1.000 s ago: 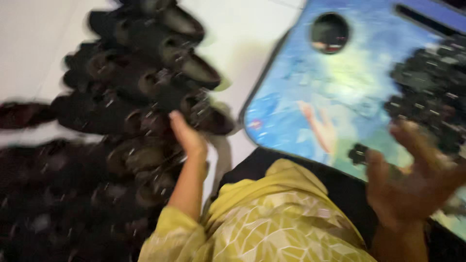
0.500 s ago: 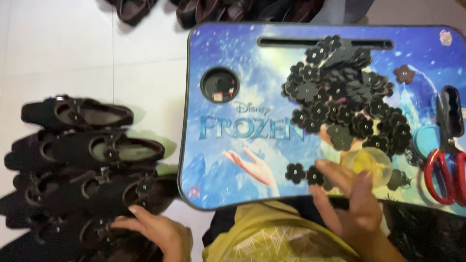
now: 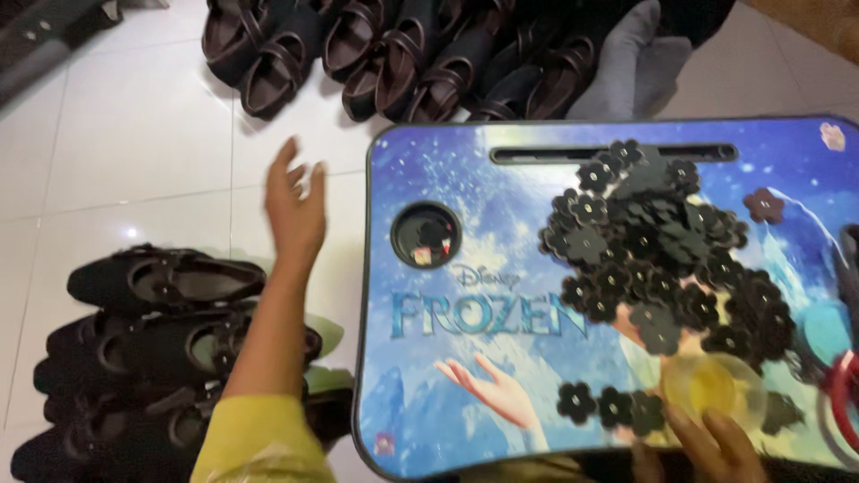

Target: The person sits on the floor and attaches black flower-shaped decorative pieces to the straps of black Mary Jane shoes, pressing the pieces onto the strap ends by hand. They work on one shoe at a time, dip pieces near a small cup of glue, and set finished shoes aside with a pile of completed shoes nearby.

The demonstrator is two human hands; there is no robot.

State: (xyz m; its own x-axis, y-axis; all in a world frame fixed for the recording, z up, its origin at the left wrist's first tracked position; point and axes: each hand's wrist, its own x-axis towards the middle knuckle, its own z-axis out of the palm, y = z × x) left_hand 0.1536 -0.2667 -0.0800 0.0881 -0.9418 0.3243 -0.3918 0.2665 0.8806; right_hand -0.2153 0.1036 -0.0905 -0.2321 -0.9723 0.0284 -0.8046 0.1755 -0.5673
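Our left hand (image 3: 293, 204) hangs over the white tiled floor (image 3: 134, 152) with fingers spread and nothing in its grasp, just left of the blue picture-printed lap tray (image 3: 465, 358); below it, a stack of black strapped shoes (image 3: 161, 340) lies on the floor, apart from the fingers; more dark shoes (image 3: 394, 54) sit in a row at the top. Our right hand (image 3: 707, 447) shows only partly at the bottom edge, its fingers touching a small clear yellow-tinted cup (image 3: 716, 386) on the tray; we cannot tell whether it grips it. A heap of black flower cutouts (image 3: 653, 250) covers the tray's right half; a red-handled tool (image 3: 841, 394), perhaps scissors, lies at the right edge.
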